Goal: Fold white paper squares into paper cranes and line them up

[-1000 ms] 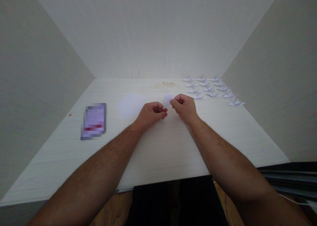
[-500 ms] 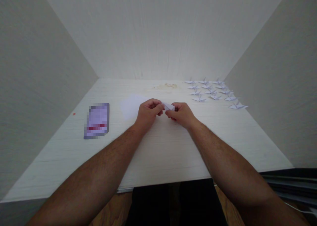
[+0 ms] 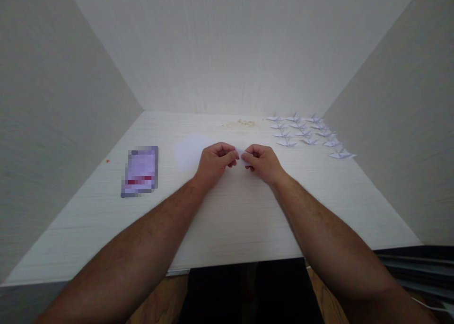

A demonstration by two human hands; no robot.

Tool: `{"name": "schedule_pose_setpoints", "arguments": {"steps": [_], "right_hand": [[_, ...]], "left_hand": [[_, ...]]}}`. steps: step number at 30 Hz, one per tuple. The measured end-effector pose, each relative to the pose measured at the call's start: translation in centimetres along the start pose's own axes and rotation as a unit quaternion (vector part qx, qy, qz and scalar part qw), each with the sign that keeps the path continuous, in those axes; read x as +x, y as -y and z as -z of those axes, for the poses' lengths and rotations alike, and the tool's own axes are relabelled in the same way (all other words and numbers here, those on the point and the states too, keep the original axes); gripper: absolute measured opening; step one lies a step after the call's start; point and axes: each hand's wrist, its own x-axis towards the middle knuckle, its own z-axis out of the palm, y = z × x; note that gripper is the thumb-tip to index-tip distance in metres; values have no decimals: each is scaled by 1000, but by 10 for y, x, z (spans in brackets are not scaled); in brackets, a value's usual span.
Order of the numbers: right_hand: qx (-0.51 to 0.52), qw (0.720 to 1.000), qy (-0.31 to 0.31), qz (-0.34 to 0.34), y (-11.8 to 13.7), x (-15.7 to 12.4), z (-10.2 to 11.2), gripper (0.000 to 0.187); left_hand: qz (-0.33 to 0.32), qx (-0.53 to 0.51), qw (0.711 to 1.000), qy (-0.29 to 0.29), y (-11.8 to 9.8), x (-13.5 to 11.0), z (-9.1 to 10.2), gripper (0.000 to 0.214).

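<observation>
Walls: three pale, faintly streaked panels, the back wall across the top of the frame and one side wall at each edge.
Table: white, lightly grained, filling the middle of the frame; a brownish stain marks it near the back wall, and a small red spot sits at its left edge.
Left of the frame: a flat purple item with a red band, too pixelated to identify.
Left of centre: plain white paper lying flat, its right part hidden behind the left hand.
Lower right corner: dark slatted things and a white cord, below the table edge.
Bottom of the frame: dark trousers and wooden floor.
Folded paper: white, small, at the centre of the frame between the hands; fingers cover most of it, so its full shape cannot be told.
Grip: left hand pinches its left end between thumb and fingers; right hand pinches its right side, thumb on top.
Count: thirteen white paper cranes in loose rows at right of centre, wings spread; one folded paper in hand; one purple item; number of flat sheets unclear.
</observation>
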Motion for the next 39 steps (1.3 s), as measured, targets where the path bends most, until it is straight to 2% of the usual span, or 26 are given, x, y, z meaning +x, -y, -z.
{"name": "schedule_pose_setpoints", "arguments": {"steps": [7,17,28,35,39], "right_hand": [[-19,999,30,13,0,0,4,23],[-116,991,-2,72,-2,0,3,23],[-159,983,-14,88,1,-3,1,22],[-128,989,-1,80,-1,-2,0,21],[-96,993,3,64,-5,0,1,21]], "left_hand": [[26,-15,999,18,-1,-1,3,27],[21,-32,999,4,2,0,1,25],[10,-45,999,-19,7,3,2,19],[36,-115,993,-3,2,0,1,19],[34,-103,994,25,2,0,1,19]]}}
